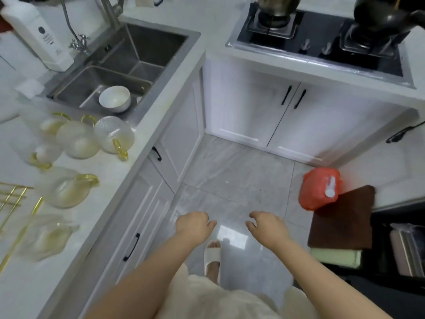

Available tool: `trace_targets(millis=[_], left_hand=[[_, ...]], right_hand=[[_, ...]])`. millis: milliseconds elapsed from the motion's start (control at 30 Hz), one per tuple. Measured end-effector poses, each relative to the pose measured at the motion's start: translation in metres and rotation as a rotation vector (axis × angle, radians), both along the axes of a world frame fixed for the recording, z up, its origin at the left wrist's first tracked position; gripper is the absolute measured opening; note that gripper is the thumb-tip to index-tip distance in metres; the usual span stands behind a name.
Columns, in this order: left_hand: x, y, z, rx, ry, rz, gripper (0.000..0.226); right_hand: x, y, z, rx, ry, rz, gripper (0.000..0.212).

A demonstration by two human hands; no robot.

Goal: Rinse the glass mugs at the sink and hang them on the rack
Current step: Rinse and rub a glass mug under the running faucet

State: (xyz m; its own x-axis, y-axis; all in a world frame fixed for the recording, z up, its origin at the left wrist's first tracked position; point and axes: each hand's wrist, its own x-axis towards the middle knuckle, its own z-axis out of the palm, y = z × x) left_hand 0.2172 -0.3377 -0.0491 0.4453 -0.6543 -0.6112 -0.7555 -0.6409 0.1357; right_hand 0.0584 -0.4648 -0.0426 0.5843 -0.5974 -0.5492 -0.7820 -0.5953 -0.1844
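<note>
Both hands hang over the floor (241,171), well apart from the tabletop (108,171). L hand (193,223) grip is released, fingers loosely curled, holding nothing. R hand (268,224) is the same: relaxed curl, nothing in it. Hands are near each other, palms down, forearms reaching fwd from the bottom edge.

Mugs sit on the tabletop at left, just below the sink (119,65). Clear glass w/ yellow handles, most blurred. One mug (114,134) is nearest the sink's front corner, handle pointing toward the tabletop edge. Next to it a 2nd mug (77,140), touching or nearly so; can't tell which. A 3rd (49,123) and 4th (43,153) lie further left. A 5th mug (65,188) sits apart, closer to the camera, and a 6th (44,236) closer yet, too smeared to read its pose. Gold rack (13,203) lies at the far left edge, partly cut off, beside the two near mugs.

Sink has 2 basins; a white bowl (115,97) rests tilted in the near one. Faucet (110,12) rises behind the far basin. White bottle (39,35) stands left of the sink. Stove (322,40) at top right carries a pot (278,8) and a dark kettle (381,17). Red bag (319,189) sits on the floor at right, touching a brown board (345,219). One foot in a white slipper (212,256) shows between the forearms.
</note>
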Motion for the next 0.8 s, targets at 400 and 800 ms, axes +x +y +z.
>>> trace_targets(millis=[400, 800], left_hand=[[0.066, -0.080, 0.001, -0.004, 0.034, -0.012, 0.049], [0.093, -0.200, 0.005, -0.040, 0.010, 0.243, 0.046]], right_hand=[[0.060, -0.083, 0.008, 0.026, -0.041, -0.119, 0.048], [0.119, -0.241, 0.015, 0.001, -0.091, 0.136, 0.046]])
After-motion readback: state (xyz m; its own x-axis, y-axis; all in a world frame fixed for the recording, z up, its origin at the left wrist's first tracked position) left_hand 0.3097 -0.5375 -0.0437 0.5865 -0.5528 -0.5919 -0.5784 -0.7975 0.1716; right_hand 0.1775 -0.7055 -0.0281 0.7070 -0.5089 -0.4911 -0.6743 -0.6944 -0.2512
